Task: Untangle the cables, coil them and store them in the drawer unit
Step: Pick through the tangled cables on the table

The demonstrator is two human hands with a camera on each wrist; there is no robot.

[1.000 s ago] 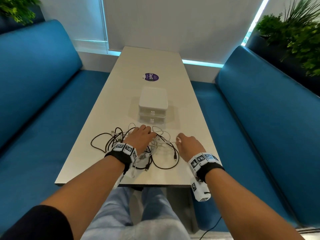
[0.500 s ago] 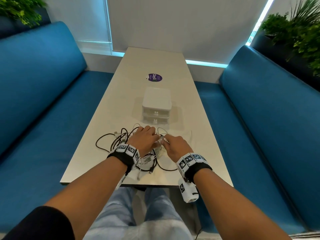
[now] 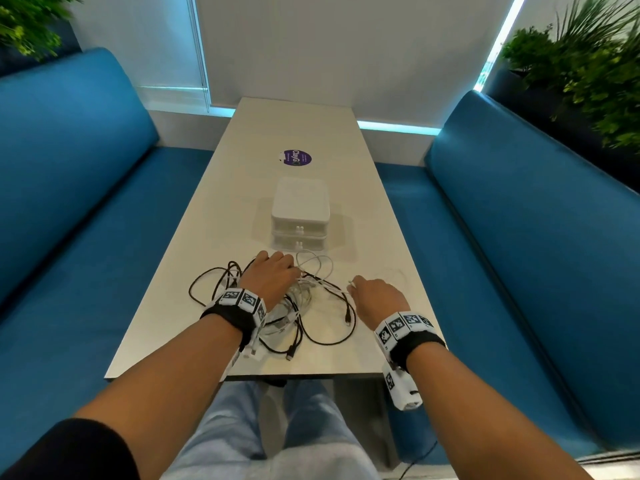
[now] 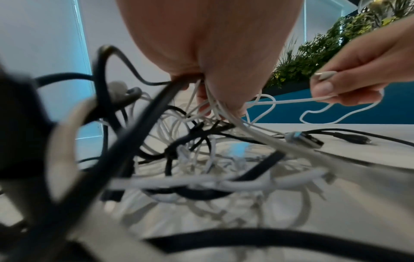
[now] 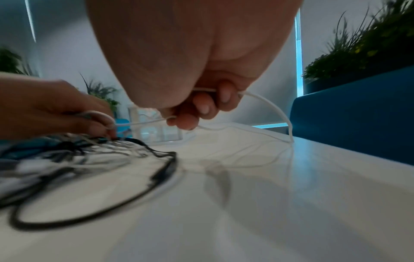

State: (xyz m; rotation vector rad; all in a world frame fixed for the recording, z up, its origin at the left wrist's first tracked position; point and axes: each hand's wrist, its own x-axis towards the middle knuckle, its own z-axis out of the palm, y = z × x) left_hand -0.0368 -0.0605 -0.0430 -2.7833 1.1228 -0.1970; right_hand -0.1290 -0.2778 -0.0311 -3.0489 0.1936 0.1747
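Left hand (image 3: 273,277) fingertips hidden in cable tangle (image 3: 294,306). Nearest cables blurred in left wrist view. Drawer unit (image 5: 156,129) blurred, partly hidden behind right hand (image 5: 197,99).

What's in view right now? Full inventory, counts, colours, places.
cable tangle: one heap, black and white cables mixed, count unclear, near end of table
thin white cable: one, white, stretched between both hands
drawer unit: one, white, two drawers, both shut, mid-table beyond the tangle
sticker: one, purple, round, on the table beyond the drawer unit
table: one, off-white, between the benches
benches: two, blue, either side of table
plants: green, behind both benches
left hand: grips a bunch of cables in the tangle
right hand: pinches the thin white cable
wristbands: two, black with marker tags
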